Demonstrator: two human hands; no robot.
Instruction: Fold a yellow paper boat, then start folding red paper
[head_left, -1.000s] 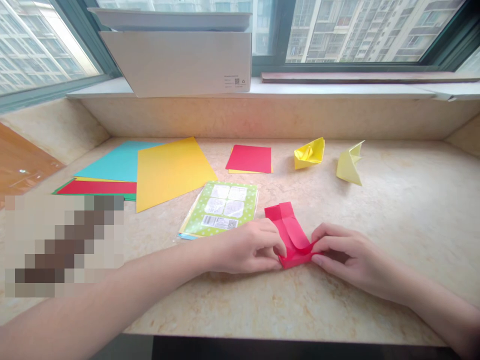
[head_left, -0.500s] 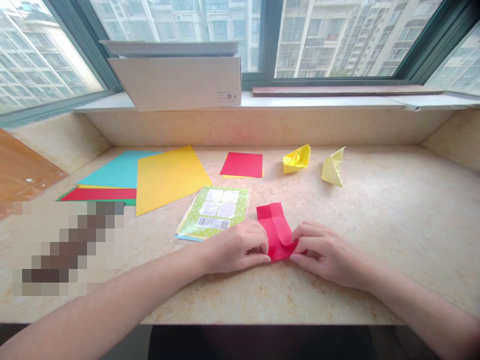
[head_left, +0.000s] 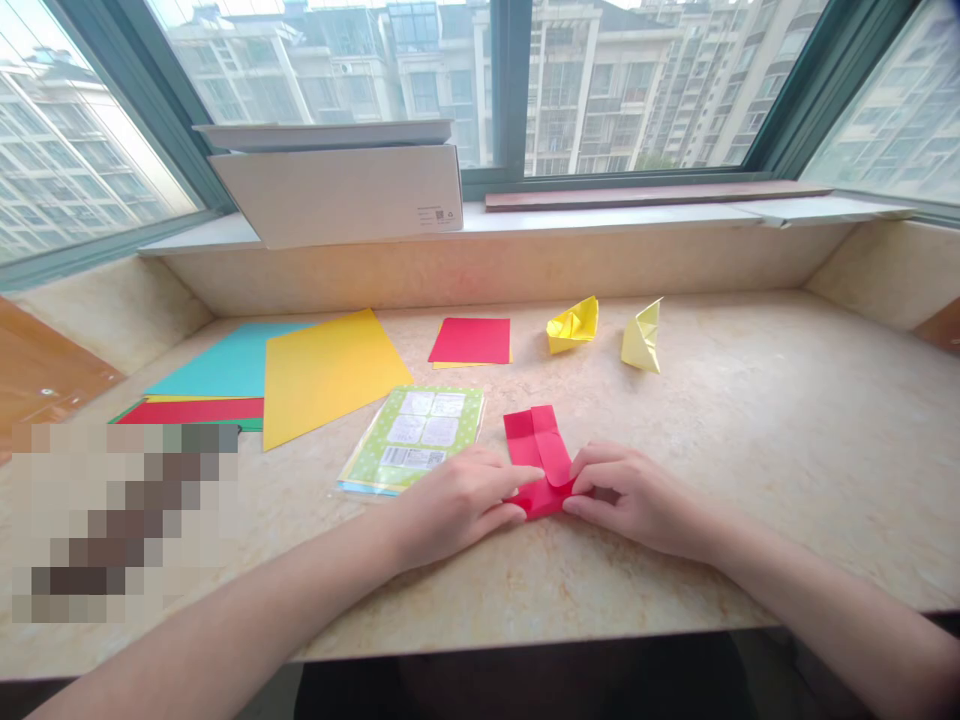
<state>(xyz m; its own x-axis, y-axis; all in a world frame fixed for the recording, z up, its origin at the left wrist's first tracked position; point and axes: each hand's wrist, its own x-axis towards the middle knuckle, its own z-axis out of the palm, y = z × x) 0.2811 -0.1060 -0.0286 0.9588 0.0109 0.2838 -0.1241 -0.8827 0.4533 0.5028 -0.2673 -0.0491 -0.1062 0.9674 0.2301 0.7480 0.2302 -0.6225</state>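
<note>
A folded sheet of red origami paper (head_left: 538, 450) lies on the stone counter, with a long flap up its middle and its near edge partly turned up. My left hand (head_left: 469, 500) grips the near left side, thumb at the edge and index finger stretched over the fold. On the near right corner, my right hand (head_left: 626, 495) pinches the paper between thumb and fingers. Part of that corner is hidden behind the fingertips. Beyond the hands stand a bright yellow folded paper piece (head_left: 574, 325) and a pale yellow one (head_left: 642, 338).
A green dotted packet (head_left: 420, 430) lies left of the red paper. Behind it are small red squares (head_left: 471, 341), a large yellow sheet (head_left: 330, 385) and blue sheets (head_left: 214, 360). A white box (head_left: 345, 195) stands on the window ledge. The far left foreground is pixelated.
My left index finger has straightened and reached further across the paper's fold. My right hand keeps its pinch at the right corner. The camera view has shifted and tilted slightly.
</note>
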